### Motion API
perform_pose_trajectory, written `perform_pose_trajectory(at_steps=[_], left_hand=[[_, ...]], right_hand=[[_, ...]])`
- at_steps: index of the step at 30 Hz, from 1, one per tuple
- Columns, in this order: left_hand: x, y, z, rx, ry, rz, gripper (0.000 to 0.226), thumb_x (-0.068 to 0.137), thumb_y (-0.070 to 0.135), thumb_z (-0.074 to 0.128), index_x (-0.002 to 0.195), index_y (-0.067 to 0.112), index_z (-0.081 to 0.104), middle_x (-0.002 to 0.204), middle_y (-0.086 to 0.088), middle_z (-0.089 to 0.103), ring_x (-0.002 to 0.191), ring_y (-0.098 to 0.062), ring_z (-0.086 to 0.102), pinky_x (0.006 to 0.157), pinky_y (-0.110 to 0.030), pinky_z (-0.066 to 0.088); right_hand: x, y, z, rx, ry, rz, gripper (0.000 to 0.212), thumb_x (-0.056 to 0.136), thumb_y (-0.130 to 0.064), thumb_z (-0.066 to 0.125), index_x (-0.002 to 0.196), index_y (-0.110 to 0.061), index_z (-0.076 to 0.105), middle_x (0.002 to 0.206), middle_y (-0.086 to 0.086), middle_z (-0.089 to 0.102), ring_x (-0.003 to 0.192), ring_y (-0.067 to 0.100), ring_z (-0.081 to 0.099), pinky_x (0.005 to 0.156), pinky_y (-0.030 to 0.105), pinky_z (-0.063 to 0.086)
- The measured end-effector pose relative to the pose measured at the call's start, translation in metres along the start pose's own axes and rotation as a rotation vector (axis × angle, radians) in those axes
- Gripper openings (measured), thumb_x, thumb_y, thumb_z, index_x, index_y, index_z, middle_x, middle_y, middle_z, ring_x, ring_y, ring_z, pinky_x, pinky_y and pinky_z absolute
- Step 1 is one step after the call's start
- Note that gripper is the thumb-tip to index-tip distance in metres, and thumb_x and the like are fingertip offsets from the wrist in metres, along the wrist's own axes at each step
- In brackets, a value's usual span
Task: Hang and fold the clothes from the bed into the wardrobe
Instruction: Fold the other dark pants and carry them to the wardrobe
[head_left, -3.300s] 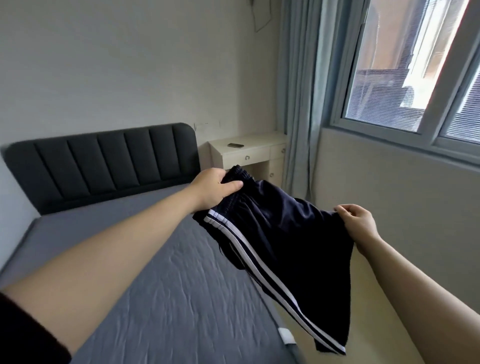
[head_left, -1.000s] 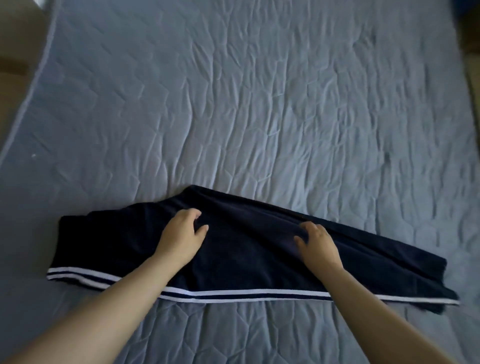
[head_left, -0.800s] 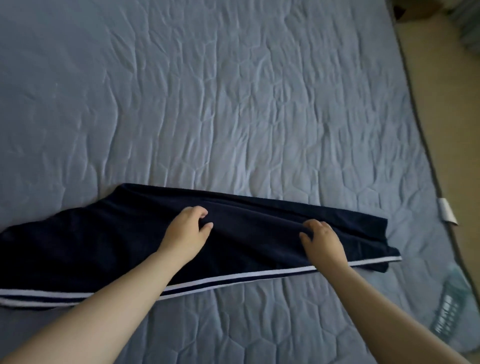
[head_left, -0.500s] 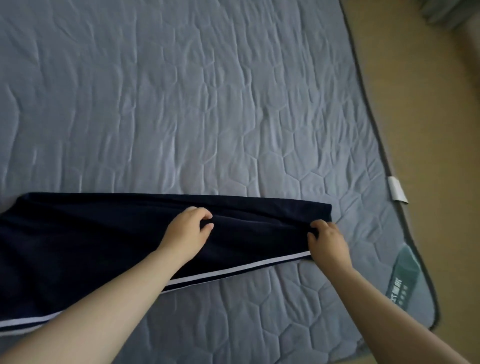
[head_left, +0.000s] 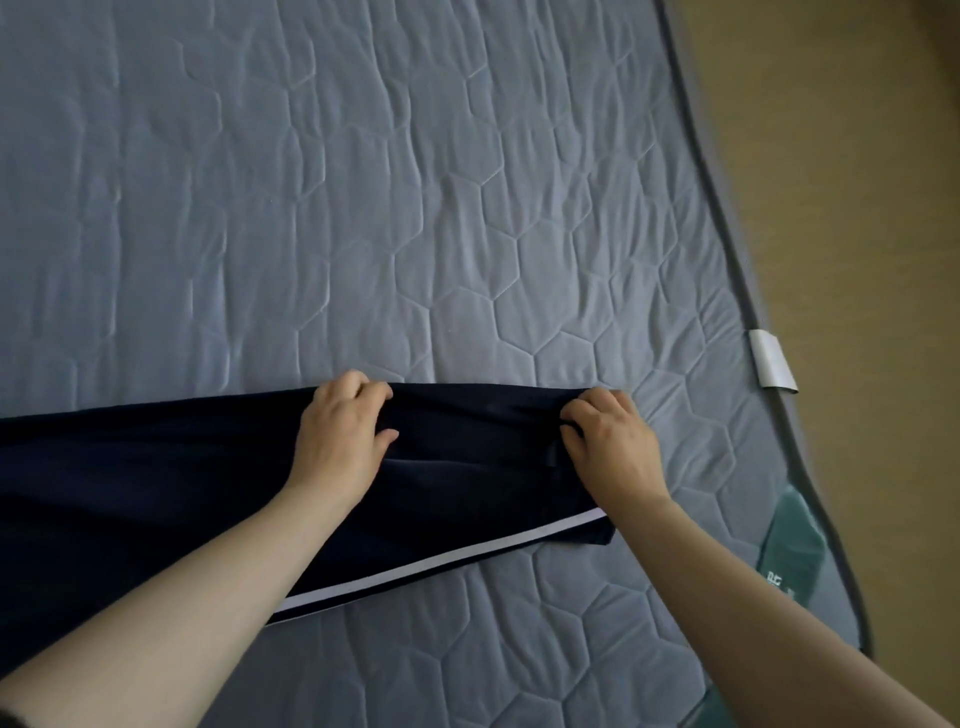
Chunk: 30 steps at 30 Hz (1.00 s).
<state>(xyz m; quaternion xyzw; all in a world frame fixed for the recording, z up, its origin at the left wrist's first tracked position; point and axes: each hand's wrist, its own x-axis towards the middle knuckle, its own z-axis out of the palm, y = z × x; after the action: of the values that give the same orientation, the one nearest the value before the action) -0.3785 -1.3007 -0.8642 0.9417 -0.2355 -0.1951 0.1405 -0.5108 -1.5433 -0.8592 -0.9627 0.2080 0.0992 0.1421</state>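
Dark navy trousers (head_left: 156, 493) with white side stripes lie flat across the near part of the grey quilted mattress (head_left: 415, 208), running off the left edge of the view. My left hand (head_left: 343, 431) grips the fabric at the far edge near the middle, fingers curled into it. My right hand (head_left: 608, 441) pinches the right end of the trousers at the far corner. The white stripe shows along the near edge between my forearms.
The mattress's right edge curves down the right side, with a white tag (head_left: 771, 358) and a green label (head_left: 795, 545) on it. Beige floor (head_left: 857, 156) lies beyond that edge. The wardrobe is out of view.
The view has shifted right along the bed. Both hands have slid to the trousers' far edge, and my right hand now holds the right end of the garment.
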Motion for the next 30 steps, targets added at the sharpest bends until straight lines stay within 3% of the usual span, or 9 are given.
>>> perform_pose_trajectory(at_steps=[3, 7, 12, 15, 17, 20, 24, 27, 30], left_hand=[[0.010, -0.001, -0.003, -0.015, 0.042, -0.019, 0.037, 0.081, 0.017, 0.074, 0.114, 0.010, 0.060, 0.110, -0.008, 0.052, 0.101, -0.030, 0.051, 0.078, -0.040, 0.049], [0.024, -0.006, -0.008, -0.074, 0.072, -0.067, 0.011, 0.090, 0.019, 0.062, 0.096, 0.012, 0.067, 0.096, -0.003, 0.061, 0.083, -0.027, 0.060, 0.066, -0.037, 0.046], [0.055, -0.013, -0.012, -0.204, 0.076, -0.176, 0.013, 0.094, 0.019, 0.056, 0.085, 0.015, 0.064, 0.080, -0.001, 0.063, 0.057, -0.012, 0.061, 0.056, -0.027, 0.040], [0.059, -0.008, -0.008, -0.249, 0.049, -0.181, 0.014, 0.092, 0.016, 0.059, 0.104, 0.011, 0.062, 0.108, -0.004, 0.056, 0.070, -0.020, 0.063, 0.073, -0.037, 0.051], [0.049, -0.003, -0.006, -0.277, 0.096, -0.112, 0.018, 0.088, 0.015, 0.064, 0.105, 0.012, 0.059, 0.112, 0.000, 0.047, 0.070, -0.016, 0.059, 0.071, -0.033, 0.050], [0.022, 0.004, -0.006, -0.302, 0.055, 0.016, 0.016, 0.083, 0.017, 0.070, 0.095, 0.016, 0.060, 0.098, 0.007, 0.048, 0.070, -0.009, 0.055, 0.066, -0.028, 0.048], [-0.008, 0.006, -0.009, -0.238, -0.105, 0.131, 0.017, 0.082, 0.026, 0.071, 0.095, 0.020, 0.063, 0.089, 0.011, 0.053, 0.085, -0.010, 0.053, 0.077, -0.024, 0.045], [-0.027, 0.008, -0.011, -0.170, -0.193, 0.145, 0.029, 0.082, 0.035, 0.071, 0.105, 0.020, 0.063, 0.100, 0.012, 0.053, 0.101, -0.014, 0.051, 0.087, -0.023, 0.040], [-0.040, 0.009, -0.008, -0.050, -0.286, 0.113, 0.069, 0.075, 0.052, 0.072, 0.133, 0.024, 0.047, 0.127, 0.009, 0.044, 0.119, -0.015, 0.040, 0.104, -0.028, 0.034]], right_hand=[[0.009, 0.005, -0.008, 0.154, 0.089, -0.049, 0.006, 0.091, -0.014, 0.059, 0.093, -0.009, 0.062, 0.089, 0.001, 0.061, 0.090, 0.021, 0.054, 0.068, 0.031, 0.044], [0.035, 0.002, -0.021, 0.382, 0.116, 0.121, 0.008, 0.094, -0.025, 0.057, 0.091, -0.018, 0.053, 0.064, -0.007, 0.054, 0.056, 0.009, 0.049, 0.050, 0.020, 0.034], [0.084, -0.003, -0.021, 0.543, 0.133, 0.363, 0.014, 0.095, -0.029, 0.058, 0.100, -0.016, 0.060, 0.082, -0.007, 0.063, 0.071, 0.005, 0.057, 0.053, 0.008, 0.038], [0.086, -0.006, -0.011, 0.534, 0.024, 0.487, 0.035, 0.096, -0.025, 0.056, 0.127, -0.011, 0.050, 0.118, 0.006, 0.060, 0.101, 0.020, 0.058, 0.079, 0.026, 0.046], [0.071, -0.010, -0.008, 0.512, 0.077, 0.462, 0.041, 0.095, -0.025, 0.057, 0.132, -0.012, 0.045, 0.124, 0.005, 0.054, 0.110, 0.020, 0.053, 0.089, 0.031, 0.045], [0.038, -0.011, -0.010, 0.490, 0.160, 0.385, 0.033, 0.094, -0.026, 0.059, 0.123, -0.015, 0.050, 0.117, -0.001, 0.050, 0.103, 0.012, 0.049, 0.088, 0.029, 0.044], [-0.013, -0.008, -0.011, 0.453, 0.075, 0.334, 0.016, 0.092, -0.023, 0.062, 0.104, -0.014, 0.060, 0.100, -0.004, 0.052, 0.090, 0.016, 0.055, 0.076, 0.027, 0.045], [-0.047, -0.004, -0.008, 0.403, 0.030, 0.428, 0.024, 0.091, -0.026, 0.062, 0.111, -0.014, 0.061, 0.108, 0.003, 0.055, 0.093, 0.022, 0.057, 0.078, 0.036, 0.050], [-0.064, -0.003, -0.004, 0.415, -0.124, 0.555, 0.042, 0.087, -0.034, 0.067, 0.122, -0.015, 0.056, 0.119, 0.007, 0.053, 0.101, 0.023, 0.056, 0.084, 0.037, 0.049]])
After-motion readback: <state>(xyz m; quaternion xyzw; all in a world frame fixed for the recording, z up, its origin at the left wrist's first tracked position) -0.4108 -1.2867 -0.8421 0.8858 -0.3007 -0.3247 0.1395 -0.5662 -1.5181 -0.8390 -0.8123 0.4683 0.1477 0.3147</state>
